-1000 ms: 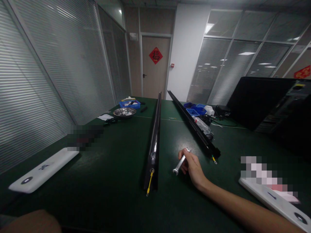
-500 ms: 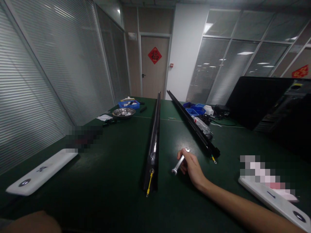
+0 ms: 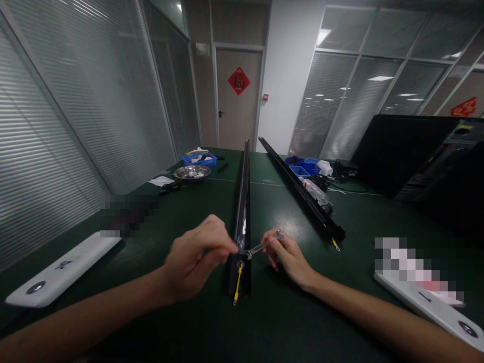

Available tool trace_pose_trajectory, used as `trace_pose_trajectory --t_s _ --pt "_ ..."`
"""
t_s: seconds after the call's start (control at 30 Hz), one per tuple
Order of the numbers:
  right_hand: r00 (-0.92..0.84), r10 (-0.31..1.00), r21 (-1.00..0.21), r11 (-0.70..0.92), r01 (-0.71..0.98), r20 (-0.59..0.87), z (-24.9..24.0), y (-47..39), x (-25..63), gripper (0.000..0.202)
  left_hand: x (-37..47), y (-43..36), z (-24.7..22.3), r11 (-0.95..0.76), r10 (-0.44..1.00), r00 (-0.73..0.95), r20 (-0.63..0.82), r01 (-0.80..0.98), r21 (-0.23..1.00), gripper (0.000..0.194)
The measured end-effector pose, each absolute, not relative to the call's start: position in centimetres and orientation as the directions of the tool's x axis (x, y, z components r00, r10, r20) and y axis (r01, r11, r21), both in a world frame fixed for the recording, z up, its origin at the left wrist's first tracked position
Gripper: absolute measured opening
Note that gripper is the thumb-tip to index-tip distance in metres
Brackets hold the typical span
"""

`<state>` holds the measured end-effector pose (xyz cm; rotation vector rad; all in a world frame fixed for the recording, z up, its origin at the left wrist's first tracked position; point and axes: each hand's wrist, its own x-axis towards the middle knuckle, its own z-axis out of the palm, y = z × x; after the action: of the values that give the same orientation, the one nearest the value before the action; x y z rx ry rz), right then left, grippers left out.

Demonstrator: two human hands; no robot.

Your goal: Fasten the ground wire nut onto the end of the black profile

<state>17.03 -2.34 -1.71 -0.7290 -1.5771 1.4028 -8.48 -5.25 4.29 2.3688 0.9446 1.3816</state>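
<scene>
My right hand [image 3: 289, 257] is closed round a silver open-ended wrench [image 3: 259, 249]. The wrench lies across towards the left, one jaw beside the bolt end of the long black metal rail [image 3: 244, 201]. From the left my left hand [image 3: 202, 254] reaches over that rail, its thumb and index finger drawn together close to the wrench jaw. Whether anything small sits between those fingertips is hidden. A yellow wire with a ring terminal [image 3: 238, 286] is attached at the rail's near end and points towards me.
A second black rail [image 3: 306, 196] with a yellow-green wire lies to the right. Beyond it are blue bins [image 3: 300, 171] and a plastic bottle [image 3: 316, 191]. A metal bowl [image 3: 181, 174] and a blue tray [image 3: 189, 161] stand back left. White devices [image 3: 75, 264] flank both sides.
My left hand has come up from the lower left to the rail's near end. My right hand has turned the wrench and brought its jaw left to the rail.
</scene>
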Motion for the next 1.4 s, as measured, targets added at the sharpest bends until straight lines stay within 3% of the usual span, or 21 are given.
trace_pose_trajectory --t_s 0.1,0.23,0.73,1.4 --pt "-0.503 0.824 -0.964 0.247 -0.098 0.262 -1.4 -2.1 15.9 0.037 -8.4 -3.4 3.3 -0.776 0.628 0.539 0.561 0.377 0.506 0.024" --pt "-0.505 0.793 -0.922 0.386 -0.017 0.341 -1.3 -2.0 15.0 0.039 -8.5 -2.0 1.3 -0.763 0.62 0.657 0.429 0.378 0.524 0.023" --pt "-0.551 0.755 -0.869 0.483 0.101 0.356 -1.4 -2.7 15.1 0.037 -8.7 -2.1 0.7 -0.756 0.604 0.73 0.32 0.397 0.521 0.016" --pt "-0.54 0.776 -0.879 0.46 0.129 0.326 -1.8 -2.3 15.0 0.039 -8.6 -1.7 0.4 -0.717 0.622 0.734 0.272 0.395 0.575 0.019"
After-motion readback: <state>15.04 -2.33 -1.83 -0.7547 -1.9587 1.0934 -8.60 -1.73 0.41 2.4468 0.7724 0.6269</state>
